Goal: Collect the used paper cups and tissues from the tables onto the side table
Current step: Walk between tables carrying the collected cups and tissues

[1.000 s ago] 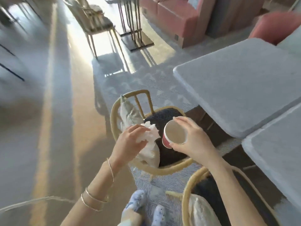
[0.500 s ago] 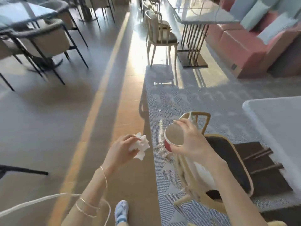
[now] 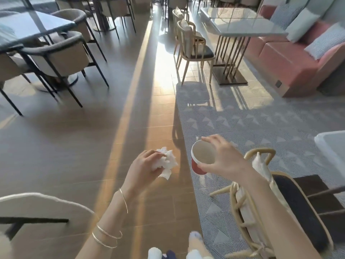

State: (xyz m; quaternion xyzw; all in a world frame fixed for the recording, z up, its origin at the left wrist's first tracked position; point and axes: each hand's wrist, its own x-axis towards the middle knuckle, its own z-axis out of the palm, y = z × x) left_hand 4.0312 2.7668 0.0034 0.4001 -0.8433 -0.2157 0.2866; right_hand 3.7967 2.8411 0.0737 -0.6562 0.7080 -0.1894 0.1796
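My left hand grips a crumpled white tissue at waist height over the wooden floor. My right hand holds a red paper cup by its rim, thumb and fingers curled round the top; its pale inside looks empty. The two hands are side by side, a short gap between tissue and cup.
A rattan chair with a dark seat and a cushion stands under my right arm. A white table corner shows at the right edge. Ahead are a marble table with chairs, a pink sofa, and dark-legged chairs on the left.
The view has swung left and up from the tables to the aisle. Both hands keep their hold on tissue and cup, now over the wooden floor instead of the chair.
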